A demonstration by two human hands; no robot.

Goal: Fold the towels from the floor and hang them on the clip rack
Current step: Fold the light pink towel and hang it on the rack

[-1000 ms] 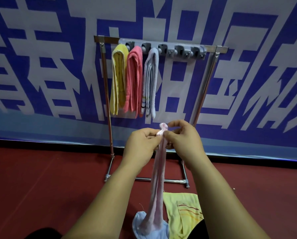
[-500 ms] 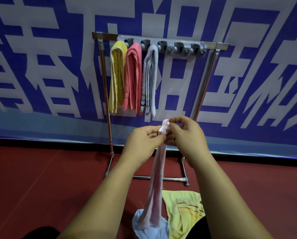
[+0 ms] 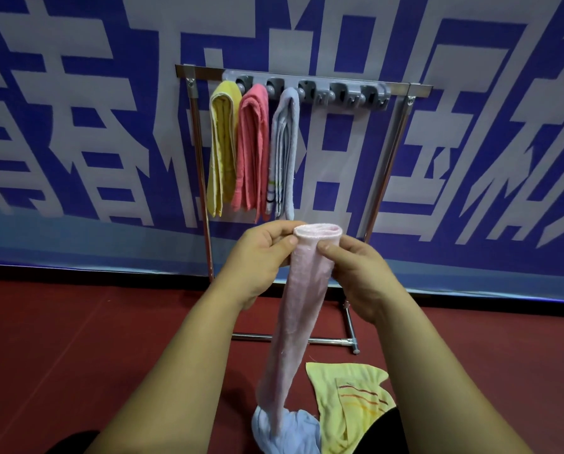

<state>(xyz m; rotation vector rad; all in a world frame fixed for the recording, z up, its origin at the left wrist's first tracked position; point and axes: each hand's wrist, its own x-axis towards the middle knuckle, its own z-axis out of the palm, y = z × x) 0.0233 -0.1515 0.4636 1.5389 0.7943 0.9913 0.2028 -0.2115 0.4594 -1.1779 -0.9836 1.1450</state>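
A pale pink towel [image 3: 302,299], folded into a long narrow strip, hangs from my two hands in front of the clip rack [image 3: 310,90]. My left hand [image 3: 257,260] pinches its folded top on the left side and my right hand [image 3: 356,273] pinches it on the right. The strip's lower end reaches down to a light blue towel [image 3: 293,432] on the floor. Beside that lies a yellow towel with stripes [image 3: 352,398]. On the rack hang a yellow towel [image 3: 220,149], a coral pink towel [image 3: 252,149] and a pale lilac towel [image 3: 285,152].
The rack's grey clip bar has free clips [image 3: 356,95] to the right of the hung towels. Its metal legs and base bar [image 3: 323,340] stand on the red floor [image 3: 77,339]. Behind it hangs a blue and white banner [image 3: 470,142].
My hands have spread the pinched top of the pink towel into a wider, rounded fold. The hands rose a little toward the rack and the view has shifted slightly.
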